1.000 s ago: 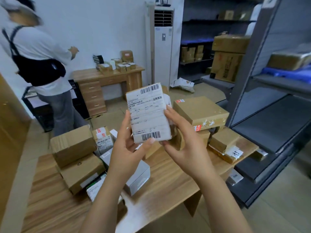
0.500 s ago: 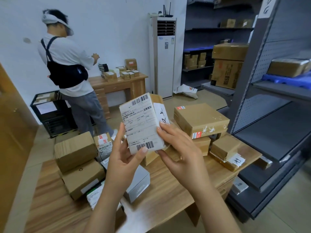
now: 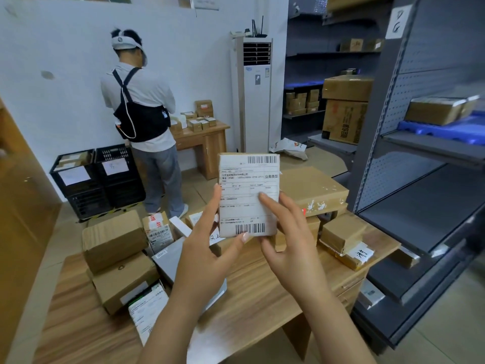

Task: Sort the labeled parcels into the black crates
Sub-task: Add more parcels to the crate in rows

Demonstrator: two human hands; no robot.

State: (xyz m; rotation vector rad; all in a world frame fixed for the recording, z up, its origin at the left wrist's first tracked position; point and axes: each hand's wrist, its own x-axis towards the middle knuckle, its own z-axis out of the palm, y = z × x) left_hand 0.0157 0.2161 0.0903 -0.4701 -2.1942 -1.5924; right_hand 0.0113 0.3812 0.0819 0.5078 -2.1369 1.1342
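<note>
I hold a small cardboard parcel (image 3: 248, 179) upright above the wooden table (image 3: 262, 290), its white shipping label with two barcodes facing me. My left hand (image 3: 207, 248) grips its left edge and bottom, thumb under the lower barcode. My right hand (image 3: 288, 237) holds the right side, fingers on the label. Two black crates (image 3: 99, 177) with white paper signs stand on the floor at the back left, stacked on other crates. Several more parcels lie on the table, among them a brown box (image 3: 112, 239) at left and a flat box (image 3: 312, 190) at right.
A person (image 3: 141, 122) in a white shirt stands with their back to me at a wooden desk (image 3: 207, 143) holding small boxes, right beside the crates. Grey metal shelving (image 3: 420, 179) runs along the right. A white standing air conditioner (image 3: 256, 93) is against the back wall.
The parcel has turned from tilted to upright and square to me. The view has shifted so the other person and the black crates sit further toward the centre; that person has turned to the desk.
</note>
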